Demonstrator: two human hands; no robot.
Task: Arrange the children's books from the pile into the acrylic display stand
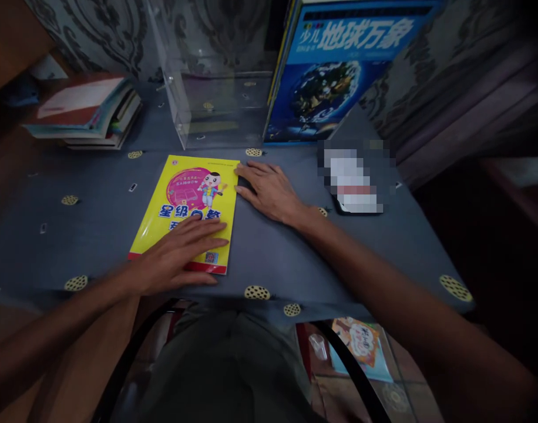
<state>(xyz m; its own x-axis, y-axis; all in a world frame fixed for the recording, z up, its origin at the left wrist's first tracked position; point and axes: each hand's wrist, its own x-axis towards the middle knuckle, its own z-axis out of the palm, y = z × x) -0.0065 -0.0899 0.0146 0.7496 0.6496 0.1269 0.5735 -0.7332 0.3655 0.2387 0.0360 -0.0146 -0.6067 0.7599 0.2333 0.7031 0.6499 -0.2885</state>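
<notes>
Head view: left hand (176, 252) rests on yellow book (187, 197).

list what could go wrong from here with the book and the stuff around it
The yellow book lies near the front edge of the table, so a pull by the left hand lying on its cover might slide it over.

The right forearm reaches past the phone; an outward sweep could knock it.

The piled books are stacked unevenly and might slip if bumped.
</notes>
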